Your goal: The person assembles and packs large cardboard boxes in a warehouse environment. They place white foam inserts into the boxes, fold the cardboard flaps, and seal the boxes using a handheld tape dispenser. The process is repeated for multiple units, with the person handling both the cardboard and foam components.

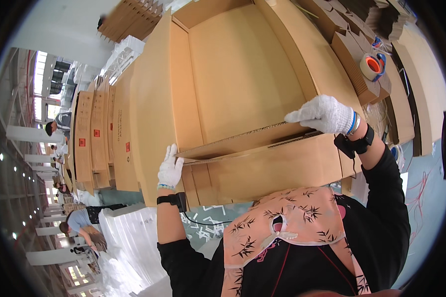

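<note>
A large open cardboard box (243, 64) lies in front of me, its inside bare brown board. Along its near side, an inner flap and the outer front panel (262, 166) stand close together with a narrow gap between them. My left hand (170, 169), in a white knit glove, is at the near left corner, fingers stretched along the outside and the thumb by the panel's edge. My right hand (323, 114), also gloved, is over the near right corner; its fingers curl on the board, and one points left along the flap's top edge.
A tape dispenser (371, 67) with an orange core sits on folded cardboard at the right. More cardboard boxes (99, 133) stand at the left. A person (84, 222) works beside white-wrapped stacks (134, 242). White scraps (208, 222) litter the green floor.
</note>
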Action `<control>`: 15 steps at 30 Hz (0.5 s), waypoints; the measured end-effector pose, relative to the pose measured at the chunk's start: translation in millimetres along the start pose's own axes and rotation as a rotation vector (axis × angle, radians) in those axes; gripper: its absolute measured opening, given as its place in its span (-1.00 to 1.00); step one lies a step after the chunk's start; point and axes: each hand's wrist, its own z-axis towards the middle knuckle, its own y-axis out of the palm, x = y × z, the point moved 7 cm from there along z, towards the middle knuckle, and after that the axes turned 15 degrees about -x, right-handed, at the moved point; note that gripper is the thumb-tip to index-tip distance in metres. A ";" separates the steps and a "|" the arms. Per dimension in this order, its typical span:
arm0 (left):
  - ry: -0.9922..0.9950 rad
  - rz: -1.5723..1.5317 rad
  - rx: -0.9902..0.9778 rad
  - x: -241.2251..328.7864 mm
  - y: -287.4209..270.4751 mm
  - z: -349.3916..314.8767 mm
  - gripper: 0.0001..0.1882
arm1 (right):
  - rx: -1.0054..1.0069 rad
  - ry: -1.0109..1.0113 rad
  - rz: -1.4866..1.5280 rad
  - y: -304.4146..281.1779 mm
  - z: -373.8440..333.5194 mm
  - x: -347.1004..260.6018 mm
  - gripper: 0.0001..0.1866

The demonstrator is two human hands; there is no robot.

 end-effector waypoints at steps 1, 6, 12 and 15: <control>0.021 0.030 0.029 0.0 -0.7 -6.8 -0.43 | -0.028 0.009 0.036 6.6 1.5 2.1 -0.63; 0.481 0.198 0.298 78.6 -35.1 -9.7 -0.52 | -0.204 0.280 -0.436 54.0 -9.4 38.8 -0.71; 0.483 0.301 -0.238 95.4 14.4 7.5 -0.65 | 0.094 0.452 -0.490 65.7 -9.6 20.7 -0.69; 0.678 0.378 -0.256 99.8 22.3 7.3 -0.61 | 0.523 0.293 -0.508 84.3 -35.3 -19.4 -0.73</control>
